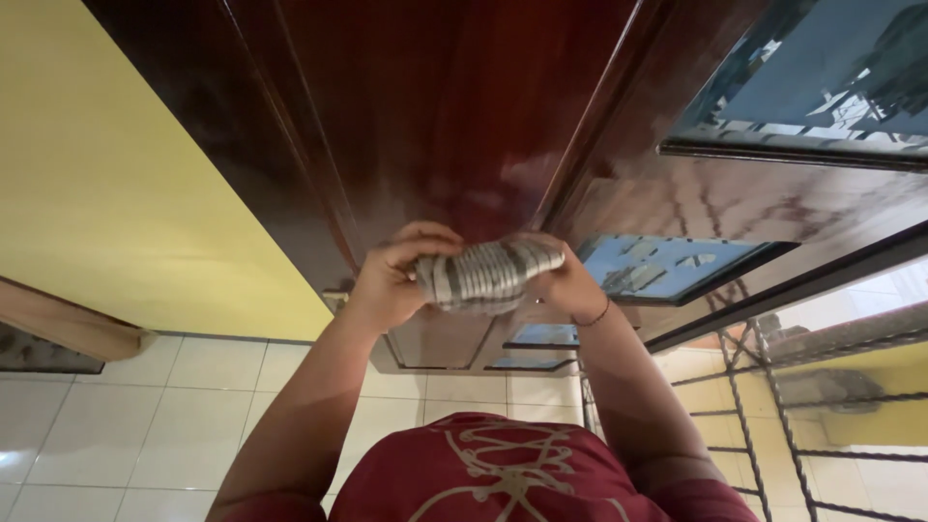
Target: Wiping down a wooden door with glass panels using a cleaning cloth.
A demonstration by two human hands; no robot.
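Observation:
A grey and white striped cloth (488, 274), bunched up, is held between both hands in front of a dark red-brown glossy wooden door (435, 106). My left hand (391, 275) grips its left end with fingers curled over the top. My right hand (565, 280) holds the right end from behind; a thin dark band circles that wrist. The cloth sits close to the door's surface; whether it touches the wood I cannot tell.
A yellow wall (106, 184) runs along the left. White floor tiles (145, 416) lie below. Glass panes (667, 266) are set in the door frame at right, beside a twisted metal grille (773, 416). My red shirt (503, 474) fills the bottom.

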